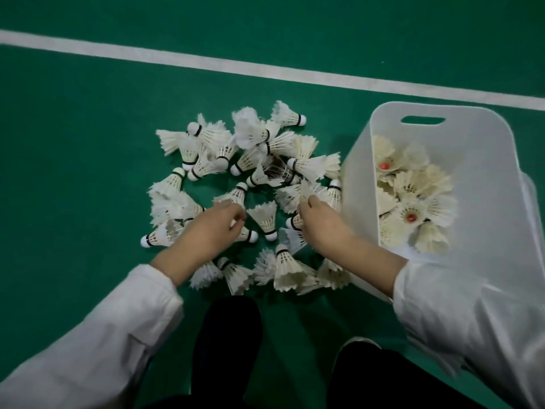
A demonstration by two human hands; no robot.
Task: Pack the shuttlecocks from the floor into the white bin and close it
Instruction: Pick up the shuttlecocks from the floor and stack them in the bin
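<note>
- Dozens of shuttlecocks (265,149) lie heaped on the floor (88,143), just beside the bin (486,160) to their right; several more sit inside it.
- The right hand (320,224), nearer the bin, pinches a shuttlecock (308,188) by its feathers.
- The left hand (211,228) has its fingers curled over the heap; I cannot tell whether they hold one.

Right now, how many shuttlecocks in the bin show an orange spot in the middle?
2. One orange-spotted shuttlecock sits toward the far end of the white bin; the other is nearer, mid-pile. More may be hidden underneath.
</note>
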